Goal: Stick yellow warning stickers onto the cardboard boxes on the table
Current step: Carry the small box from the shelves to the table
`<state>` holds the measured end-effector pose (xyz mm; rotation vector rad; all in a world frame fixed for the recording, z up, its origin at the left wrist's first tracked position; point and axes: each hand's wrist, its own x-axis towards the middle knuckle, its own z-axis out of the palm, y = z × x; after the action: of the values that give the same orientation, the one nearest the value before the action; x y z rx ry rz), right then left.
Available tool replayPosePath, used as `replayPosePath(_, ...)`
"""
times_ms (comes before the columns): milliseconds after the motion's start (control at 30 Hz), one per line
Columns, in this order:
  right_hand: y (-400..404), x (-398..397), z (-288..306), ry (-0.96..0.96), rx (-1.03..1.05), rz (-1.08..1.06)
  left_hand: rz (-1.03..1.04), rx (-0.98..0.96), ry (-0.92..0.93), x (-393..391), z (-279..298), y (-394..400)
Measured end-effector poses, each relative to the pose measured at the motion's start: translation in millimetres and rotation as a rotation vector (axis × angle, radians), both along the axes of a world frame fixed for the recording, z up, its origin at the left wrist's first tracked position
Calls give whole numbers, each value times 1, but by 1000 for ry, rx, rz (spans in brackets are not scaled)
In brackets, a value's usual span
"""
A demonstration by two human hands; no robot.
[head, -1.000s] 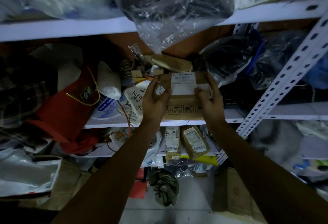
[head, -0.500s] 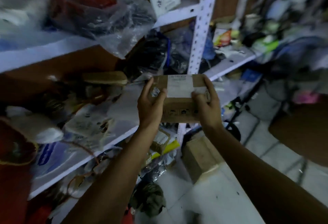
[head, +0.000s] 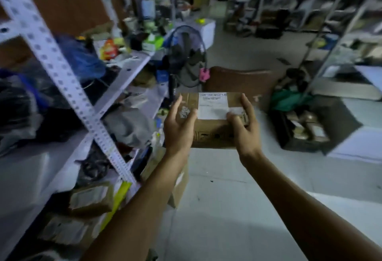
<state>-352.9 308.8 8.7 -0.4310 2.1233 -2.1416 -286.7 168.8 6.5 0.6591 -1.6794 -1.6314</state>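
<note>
I hold a small brown cardboard box (head: pixel 213 128) in front of me, above the floor. A white shipping label covers part of its top, and small printed symbols run along its near side. My left hand (head: pixel 178 128) grips the box's left end, thumb on top. My right hand (head: pixel 245 128) grips the right end, thumb pressed on the label. No yellow sticker shows on the box. No table is in view.
A white metal shelf rack (head: pixel 62 70) full of bags and parcels runs along my left. A standing fan (head: pixel 187 56) is ahead, a brown box (head: pixel 237 81) behind it. A black crate of parcels (head: pixel 306 128) sits on the floor at right. More racks stand at the back.
The box has come off the shelf in both hands. My view has swung right, from the shelves toward the open floor of the room.
</note>
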Motion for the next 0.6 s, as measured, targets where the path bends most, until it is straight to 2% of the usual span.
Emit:
replayPosePath(300, 202, -52, -7, -13, 1, -379, -366, -36, -61, -109, -7, 189)
replayPosePath(600, 320, -81, -35, -62, 5, -642, -615, 62, -101, -169, -27, 315)
